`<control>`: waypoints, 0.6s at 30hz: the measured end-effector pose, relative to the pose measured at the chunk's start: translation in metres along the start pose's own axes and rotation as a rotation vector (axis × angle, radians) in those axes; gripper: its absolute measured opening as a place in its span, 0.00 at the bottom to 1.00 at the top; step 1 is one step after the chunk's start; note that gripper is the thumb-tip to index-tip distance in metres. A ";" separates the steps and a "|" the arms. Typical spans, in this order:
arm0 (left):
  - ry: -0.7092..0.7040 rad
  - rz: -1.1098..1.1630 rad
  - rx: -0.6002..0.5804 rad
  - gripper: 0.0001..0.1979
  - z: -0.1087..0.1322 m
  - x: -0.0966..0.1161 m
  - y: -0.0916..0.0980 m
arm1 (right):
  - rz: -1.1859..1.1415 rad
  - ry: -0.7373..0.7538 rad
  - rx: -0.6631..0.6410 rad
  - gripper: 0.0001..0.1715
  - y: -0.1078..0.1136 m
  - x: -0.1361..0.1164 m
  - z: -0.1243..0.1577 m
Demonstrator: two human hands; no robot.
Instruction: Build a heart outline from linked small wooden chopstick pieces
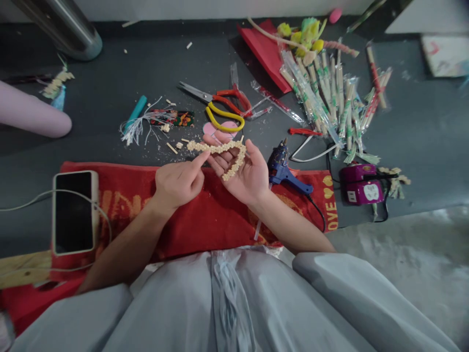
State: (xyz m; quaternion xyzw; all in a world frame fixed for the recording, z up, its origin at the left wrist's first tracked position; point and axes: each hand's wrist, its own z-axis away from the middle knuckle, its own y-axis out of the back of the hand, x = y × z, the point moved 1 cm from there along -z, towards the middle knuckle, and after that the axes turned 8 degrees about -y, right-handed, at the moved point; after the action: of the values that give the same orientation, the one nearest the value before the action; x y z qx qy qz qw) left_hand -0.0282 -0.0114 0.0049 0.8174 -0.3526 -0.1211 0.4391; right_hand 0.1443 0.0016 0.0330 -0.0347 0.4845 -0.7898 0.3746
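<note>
A knobbly beige braided-looking strip (216, 147) bends in a hook shape across the palm of my right hand (249, 178). That hand is palm up, its fingers loosely spread beneath the strip and its thumb raised beside the bend. My left hand (179, 181) points its index finger at the strip, the tip touching or nearly touching it; the other fingers are curled in and nothing shows in them. Just beyond the hands lie yellow-handled scissors (225, 120) and red-handled pliers (220, 96). A blue glue gun (282, 168) rests right of my right hand.
A red towel (205, 215) covers the table's near edge, with a phone (73, 212) and cable at left. Wrapped sticks (330, 93) pile up at right, near a purple device (361, 183). White threads (134, 127) and crumbs lie left of centre. A metal cylinder (62, 27) stands far left.
</note>
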 end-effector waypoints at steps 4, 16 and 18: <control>0.000 -0.029 -0.027 0.21 -0.001 0.001 0.001 | 0.009 0.011 -0.025 0.28 0.000 0.000 0.000; 0.048 -0.060 -0.064 0.20 0.000 0.000 -0.002 | 0.021 0.020 -0.033 0.29 0.000 0.001 0.000; 0.068 -0.055 -0.087 0.21 0.000 0.000 -0.002 | 0.020 0.014 -0.015 0.28 0.000 0.001 0.000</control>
State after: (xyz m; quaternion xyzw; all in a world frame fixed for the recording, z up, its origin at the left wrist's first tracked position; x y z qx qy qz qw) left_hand -0.0270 -0.0107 0.0036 0.8105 -0.3092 -0.1206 0.4826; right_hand 0.1439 0.0010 0.0332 -0.0272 0.4934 -0.7824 0.3790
